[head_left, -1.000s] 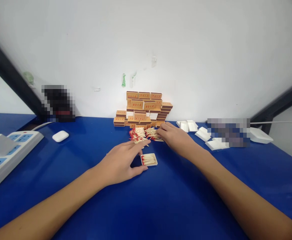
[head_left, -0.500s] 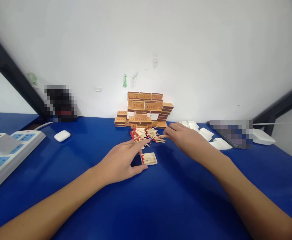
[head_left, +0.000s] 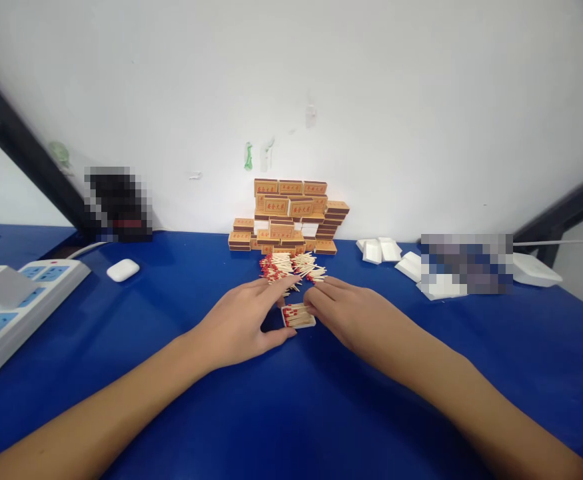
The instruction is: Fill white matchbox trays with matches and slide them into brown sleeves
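A small white matchbox tray (head_left: 307, 326) lies on the blue table, partly filled with red-tipped matches (head_left: 295, 316). My left hand (head_left: 238, 321) holds the tray at its left end, thumb at the near side and fingers at the far side. Over the tray's right end, the fingers of my right hand (head_left: 354, 308) are pinched together on matches, mostly hidden by the fingertips. Just behind both hands is a loose pile of matches (head_left: 280, 265), heads mostly to the left.
Stacked matchboxes (head_left: 291, 212) stand against the white wall. Empty white trays (head_left: 380, 251) lie to the right, near a blurred flat object (head_left: 464, 257). On the left are a white earphone case (head_left: 123, 270) and a power strip (head_left: 66, 277).
My right hand has moved left and nearer, from the right side of the match pile to the tray. More matches now show in the tray. My left hand stays in place.
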`<state>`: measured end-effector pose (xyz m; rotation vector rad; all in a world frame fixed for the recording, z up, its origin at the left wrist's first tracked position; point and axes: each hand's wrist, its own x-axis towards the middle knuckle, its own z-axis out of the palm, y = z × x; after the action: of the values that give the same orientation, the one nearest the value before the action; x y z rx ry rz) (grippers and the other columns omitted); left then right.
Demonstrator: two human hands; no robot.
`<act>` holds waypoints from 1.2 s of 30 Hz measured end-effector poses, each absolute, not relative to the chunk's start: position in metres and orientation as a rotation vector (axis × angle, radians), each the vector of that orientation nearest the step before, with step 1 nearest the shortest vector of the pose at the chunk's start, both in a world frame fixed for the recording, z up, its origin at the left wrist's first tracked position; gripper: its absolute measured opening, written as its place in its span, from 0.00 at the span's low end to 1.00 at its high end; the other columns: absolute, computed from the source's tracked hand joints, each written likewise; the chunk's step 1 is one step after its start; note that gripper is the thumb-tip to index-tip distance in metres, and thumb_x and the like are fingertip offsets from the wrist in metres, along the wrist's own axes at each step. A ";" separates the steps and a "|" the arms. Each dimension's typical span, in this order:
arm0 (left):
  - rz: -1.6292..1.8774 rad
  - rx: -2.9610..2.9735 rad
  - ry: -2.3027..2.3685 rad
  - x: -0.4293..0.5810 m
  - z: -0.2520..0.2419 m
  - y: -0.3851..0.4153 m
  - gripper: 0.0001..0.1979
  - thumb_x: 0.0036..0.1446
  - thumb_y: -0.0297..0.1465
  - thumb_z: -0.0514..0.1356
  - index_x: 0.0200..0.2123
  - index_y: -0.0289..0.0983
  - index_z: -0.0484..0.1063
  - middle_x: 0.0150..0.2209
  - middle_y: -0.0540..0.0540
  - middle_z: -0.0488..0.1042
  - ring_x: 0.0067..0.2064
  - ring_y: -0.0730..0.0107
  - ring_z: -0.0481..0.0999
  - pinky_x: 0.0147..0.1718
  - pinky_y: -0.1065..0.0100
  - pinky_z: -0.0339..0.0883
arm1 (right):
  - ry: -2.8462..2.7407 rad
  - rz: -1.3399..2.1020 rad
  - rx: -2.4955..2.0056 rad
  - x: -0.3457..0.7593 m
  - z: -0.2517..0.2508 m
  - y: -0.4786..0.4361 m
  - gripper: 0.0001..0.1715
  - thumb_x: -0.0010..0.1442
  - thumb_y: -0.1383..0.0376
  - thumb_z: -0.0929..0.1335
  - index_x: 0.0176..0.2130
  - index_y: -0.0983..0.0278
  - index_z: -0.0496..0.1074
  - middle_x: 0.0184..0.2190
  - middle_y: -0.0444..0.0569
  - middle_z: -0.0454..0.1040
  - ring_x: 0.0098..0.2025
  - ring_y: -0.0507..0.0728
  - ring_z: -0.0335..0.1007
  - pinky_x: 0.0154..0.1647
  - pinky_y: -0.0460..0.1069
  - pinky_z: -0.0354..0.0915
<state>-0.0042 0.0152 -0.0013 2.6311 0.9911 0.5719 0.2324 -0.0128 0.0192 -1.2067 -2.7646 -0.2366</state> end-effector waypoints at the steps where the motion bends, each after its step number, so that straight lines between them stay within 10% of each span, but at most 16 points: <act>1: 0.572 2.633 0.988 -0.004 -0.001 0.015 0.39 0.62 0.38 0.68 0.71 0.43 0.56 0.51 0.43 0.78 0.54 0.53 0.78 0.52 0.54 0.75 | -2.768 -0.243 -1.205 0.232 0.017 -0.013 0.08 0.67 0.76 0.67 0.41 0.64 0.71 0.41 0.53 0.79 0.40 0.60 0.74 0.37 0.52 0.67; 36: 0.603 2.649 0.945 -0.006 -0.001 0.016 0.41 0.61 0.37 0.69 0.72 0.44 0.54 0.48 0.46 0.78 0.51 0.57 0.78 0.51 0.55 0.75 | -2.446 0.462 -1.354 0.239 0.016 -0.005 0.08 0.69 0.71 0.67 0.40 0.61 0.75 0.37 0.47 0.76 0.38 0.56 0.71 0.38 0.50 0.64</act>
<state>-0.0062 0.0163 -0.0013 2.6491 0.9447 0.6029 0.2387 -0.0052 0.0164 -1.3537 -2.4456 0.4619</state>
